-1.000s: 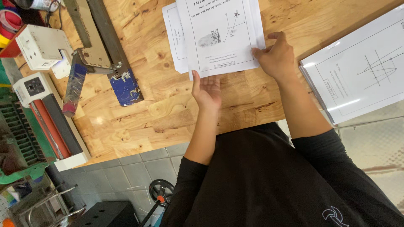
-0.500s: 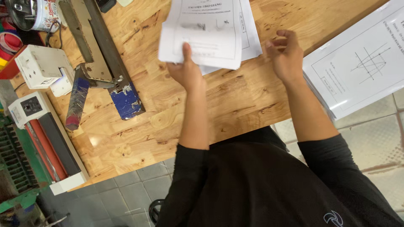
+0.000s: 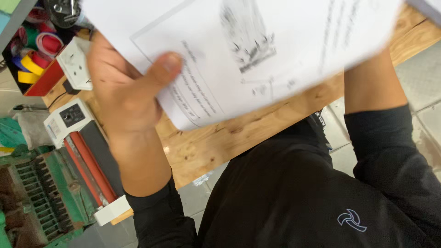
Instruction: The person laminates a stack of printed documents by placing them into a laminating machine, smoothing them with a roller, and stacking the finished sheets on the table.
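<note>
Now my left hand (image 3: 121,98) pinches the white printed paper sheets (image 3: 257,55), lifted off the wooden tabletop (image 3: 229,138); my right hand's grip is probably hidden behind them.

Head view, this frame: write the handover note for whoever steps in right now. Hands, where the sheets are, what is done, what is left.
Left hand: raised close to the camera, thumb pressed on the front of the printed sheets, gripping their lower left part.
Right hand: hidden behind the sheets; only the forearm and black sleeve show, so its grip cannot be confirmed.
Sheets: held up off the wooden table, blurred, filling the top of the view.
Beside the left arm: white and red machine, white socket box, tape rolls.
Done: sheets are off the table and in hand.
Left: they are not yet set down anywhere.
</note>
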